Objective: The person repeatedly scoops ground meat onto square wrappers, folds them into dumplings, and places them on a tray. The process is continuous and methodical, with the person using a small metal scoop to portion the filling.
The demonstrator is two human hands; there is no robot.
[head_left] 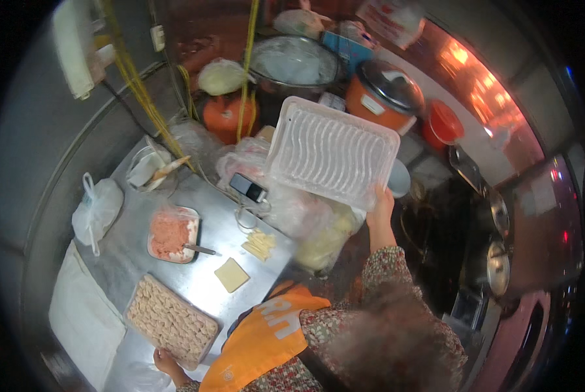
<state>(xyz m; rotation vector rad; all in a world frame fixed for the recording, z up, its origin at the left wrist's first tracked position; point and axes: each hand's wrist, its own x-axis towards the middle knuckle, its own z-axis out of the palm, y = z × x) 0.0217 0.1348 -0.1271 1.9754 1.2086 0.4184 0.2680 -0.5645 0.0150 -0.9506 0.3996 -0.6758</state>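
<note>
My right hand [381,208] holds a shallow white plastic tray [332,147] by its near right corner, raised and tilted over the far side of the table. Wavy ridges run across its bottom, and nothing lies in it. At the lower left, my left hand [166,364] grips the near edge of another tray [209,343], packed with small pale dumplings [172,317]; some of its fingers are hidden. Farther up the table, a white dish [196,222] holds pink minced filling [168,235] with a metal-handled utensil [200,249] in it. A stack of square wrappers [232,275] lies to its right.
Pale strips [258,244], a phone [247,187] and plastic bags [299,209] lie along the table's right side. A tied white bag [97,212] and a white cloth [87,320] are at left. Beyond stand a metal basin [292,62], an orange cooker [377,98] and a red basin [441,124].
</note>
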